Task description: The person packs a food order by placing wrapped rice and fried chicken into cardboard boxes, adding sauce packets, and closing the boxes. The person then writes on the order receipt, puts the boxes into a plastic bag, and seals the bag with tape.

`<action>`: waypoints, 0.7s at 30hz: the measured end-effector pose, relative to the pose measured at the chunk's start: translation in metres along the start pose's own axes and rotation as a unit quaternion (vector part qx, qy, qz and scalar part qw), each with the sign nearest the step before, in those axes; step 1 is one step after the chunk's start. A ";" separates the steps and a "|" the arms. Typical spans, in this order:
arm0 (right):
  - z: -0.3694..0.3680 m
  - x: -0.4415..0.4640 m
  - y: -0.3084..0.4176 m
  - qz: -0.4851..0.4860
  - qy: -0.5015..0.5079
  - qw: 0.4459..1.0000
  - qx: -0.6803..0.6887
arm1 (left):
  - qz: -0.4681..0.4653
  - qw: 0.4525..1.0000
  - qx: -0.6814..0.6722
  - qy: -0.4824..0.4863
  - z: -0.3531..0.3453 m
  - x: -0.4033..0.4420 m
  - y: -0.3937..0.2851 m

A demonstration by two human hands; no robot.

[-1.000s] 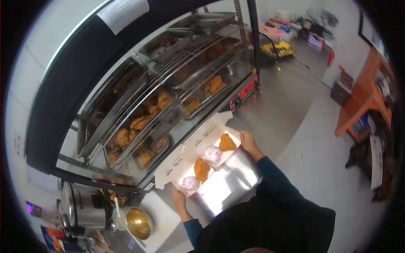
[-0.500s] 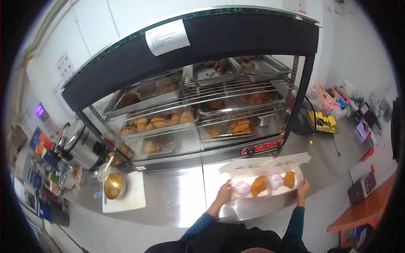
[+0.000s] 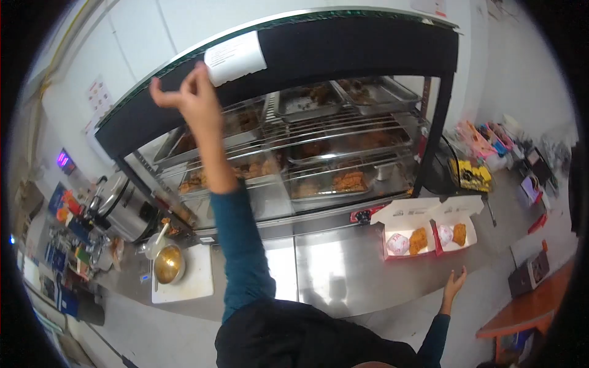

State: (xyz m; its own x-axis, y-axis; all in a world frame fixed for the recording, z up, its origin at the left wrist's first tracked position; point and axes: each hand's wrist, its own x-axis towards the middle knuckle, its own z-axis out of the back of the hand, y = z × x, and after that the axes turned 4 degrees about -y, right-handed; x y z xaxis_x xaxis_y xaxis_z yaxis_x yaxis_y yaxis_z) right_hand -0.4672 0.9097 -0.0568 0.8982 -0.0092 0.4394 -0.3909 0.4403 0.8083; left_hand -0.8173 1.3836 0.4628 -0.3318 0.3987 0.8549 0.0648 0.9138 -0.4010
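Stainless-steel counter [image 3: 362, 285], spanning the foreground, seen from the head camera. Upon it, one black-framed glass display cabinet [image 3: 368, 49], with wire shelves and metal trays of fried chicken [image 3: 350, 181]; a printed paper sheet [image 3: 239, 56] hangs on its upper front. At the left, one white cutting board [image 3: 197, 279] bearing a metal bowl [image 3: 181, 272], golden inside; behind these, a silver appliance [image 3: 126, 208]. Far right, yellow packets [image 3: 471, 176] and assorted bags; below them, an orange table [image 3: 543, 297].

Two cardboard meal boxes [image 3: 402, 212], lids raised, side by side on the counter before the cabinet's right end. Each contains one round paper-wrapped item [image 3: 397, 244] and one piece of fried chicken. Their lids partly mask the red control panel [image 3: 361, 216].

Left arm, teal-sleeved, raised upright across the cabinet front, obstructing sight of the left shelves. Left hand [image 3: 193, 101] near the paper sheet, partly open, some fingers bent, one digit stretched sideways; nothing visible in its grasp; contact with the cabinet cannot be told. Right hand [image 3: 453, 284] low, just in front of the boxes and apart from them, palm up, fingers loosely spread, empty.
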 end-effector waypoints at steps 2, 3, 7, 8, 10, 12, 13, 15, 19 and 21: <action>0.010 -0.028 0.011 -0.051 0.021 0.998 0.036 | 0.143 0.989 -0.041 0.000 -0.009 0.041 0.002; 0.012 -0.040 0.013 -0.100 0.027 0.992 0.065 | 0.016 0.997 0.059 0.042 -0.006 0.056 0.028; 0.015 -0.087 0.016 -0.148 0.015 0.983 0.111 | 0.058 0.984 -0.060 0.157 -0.026 0.000 0.001; 0.016 -0.098 0.015 -0.152 0.006 0.985 0.081 | 0.031 0.979 -0.092 0.177 -0.025 -0.021 -0.005; 0.027 -0.122 0.062 -0.171 -0.023 0.981 0.091 | 0.113 0.910 -0.167 0.363 -0.001 -0.091 0.030; 0.033 -0.138 0.075 -0.190 -0.045 0.977 0.089 | 0.152 0.758 -0.137 0.620 0.010 -0.152 0.036; 0.036 -0.142 0.079 -0.190 -0.049 0.977 0.079 | 0.203 0.678 -0.183 0.682 0.010 -0.200 0.052; 0.044 -0.146 0.081 -0.186 -0.035 0.979 0.079 | 0.190 0.512 -0.053 0.836 0.011 -0.285 0.082; 0.056 -0.135 0.077 -0.184 -0.021 0.977 0.102 | 0.368 0.477 0.082 0.794 0.001 -0.410 0.097; 0.060 -0.120 0.067 -0.177 -0.009 0.977 0.119 | 0.452 0.485 0.086 0.744 -0.018 -0.449 0.089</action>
State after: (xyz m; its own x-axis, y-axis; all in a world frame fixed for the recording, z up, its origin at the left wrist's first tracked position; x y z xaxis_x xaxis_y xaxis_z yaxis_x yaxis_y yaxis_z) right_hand -0.6128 0.8867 -0.0315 0.9827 -0.1404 0.1210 -0.0939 0.1854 0.9782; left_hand -0.6460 1.2875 0.0491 0.8126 0.3628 -0.4562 -0.5717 0.3440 -0.7448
